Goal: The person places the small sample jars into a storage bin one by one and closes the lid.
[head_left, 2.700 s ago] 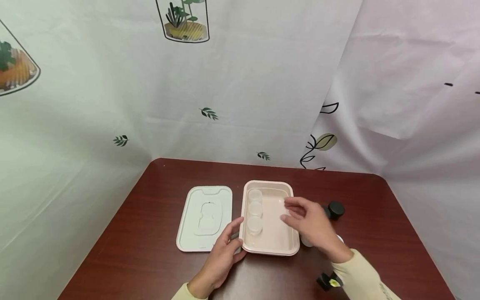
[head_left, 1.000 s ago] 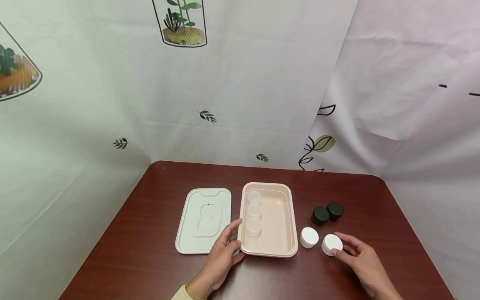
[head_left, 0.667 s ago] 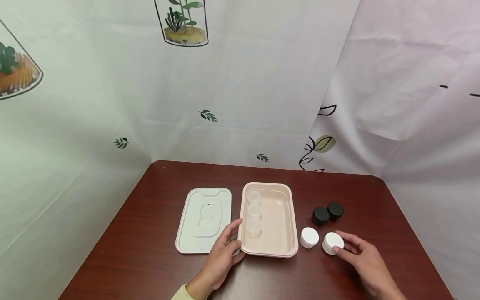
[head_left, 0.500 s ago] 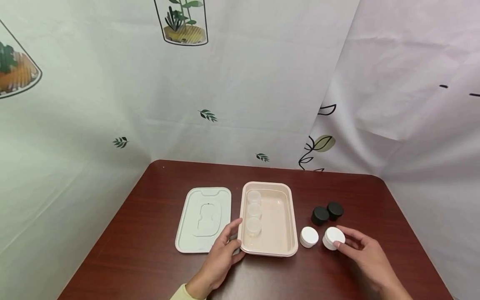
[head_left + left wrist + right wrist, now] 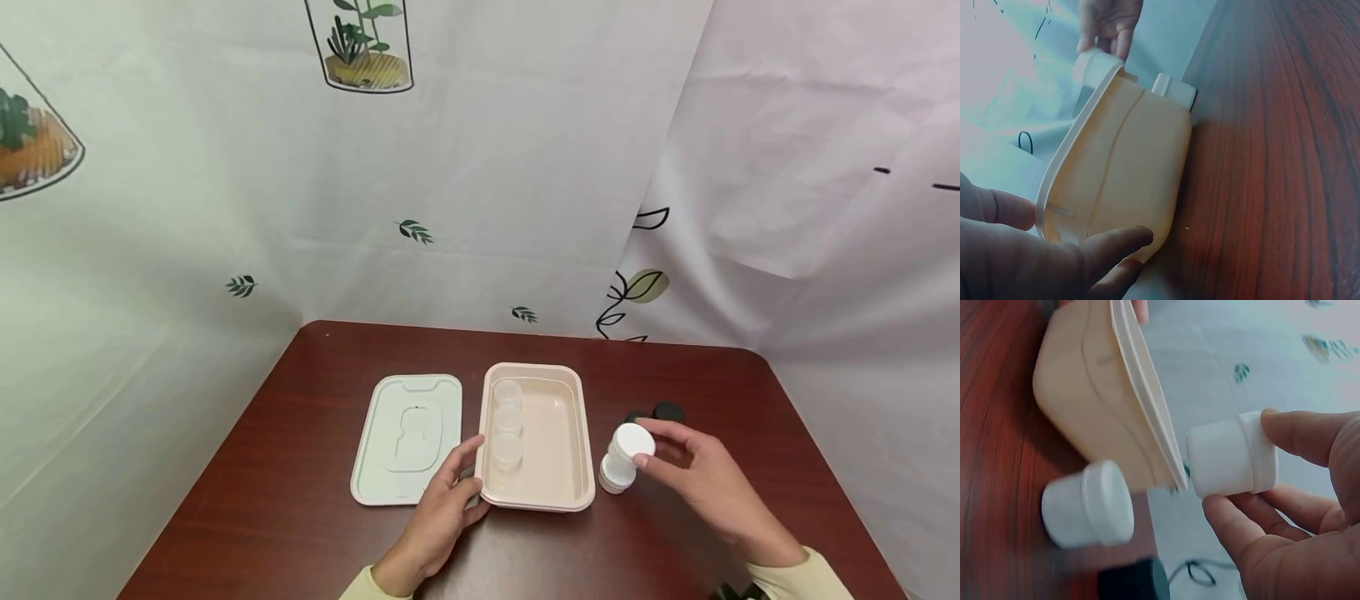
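Observation:
My right hand (image 5: 708,483) pinches a white lidded jar (image 5: 1222,456) by its lid, raised off the table beside the box's right side. A second white jar (image 5: 1088,503) stands on the table below it, partly hidden by the held one in the head view. The pale pink plastic box (image 5: 551,442) has no lid on and contains a row of small translucent round tubs (image 5: 507,451) along its left wall. At the box's near left corner, my left hand (image 5: 442,508) holds it, fingers and thumb against rim and wall.
A pale, flat rectangular lid (image 5: 408,437) lies on the dark red-brown table (image 5: 300,492) left of the box. Two black-topped jars (image 5: 667,412) stand behind my right hand, one mostly hidden. White printed cloth (image 5: 487,167) hangs behind the table.
My right hand comes out of the box and goes right to a white jar. Now it has lifted that jar and brought it left, toward the box. My left hand stays put.

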Demonstrator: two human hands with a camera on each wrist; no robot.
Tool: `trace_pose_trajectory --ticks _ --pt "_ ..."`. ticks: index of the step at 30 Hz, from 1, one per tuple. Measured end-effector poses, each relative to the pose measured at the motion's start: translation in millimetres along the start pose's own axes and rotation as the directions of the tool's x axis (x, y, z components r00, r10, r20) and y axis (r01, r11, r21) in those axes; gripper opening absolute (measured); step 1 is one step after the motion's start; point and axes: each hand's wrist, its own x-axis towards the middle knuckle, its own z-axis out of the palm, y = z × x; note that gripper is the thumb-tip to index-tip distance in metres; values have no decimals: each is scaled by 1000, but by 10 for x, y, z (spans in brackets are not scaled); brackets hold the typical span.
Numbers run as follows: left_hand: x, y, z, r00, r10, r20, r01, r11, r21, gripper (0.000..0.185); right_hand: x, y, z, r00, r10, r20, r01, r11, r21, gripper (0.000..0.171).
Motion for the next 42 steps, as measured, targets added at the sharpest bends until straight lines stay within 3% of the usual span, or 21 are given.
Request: trace_pose_trajectory --ticks 10,17,26,33,42 --pt "3 -8 -10 1000 3 2 -3 1000 -5 65 286 -157 431 981 -55 187 52 998 23 53" --pt "12 -22 -13 1000 5 4 -5 1000 -7 65 455 -204 728 940 -119 319 142 989 -49 49" --pt "17 -33 -21 1000 10 8 -10 1000 -13 64 541 -247 981 905 -125 407 228 950 -215 43" --pt "24 -38 -25 1000 13 6 -12 1000 -10 64 568 -272 1109 898 -115 425 256 922 -292 43" --pt "24 -36 -32 1000 9 8 -9 1000 -1 64 614 -257 1239 884 -111 455 248 935 -254 34"
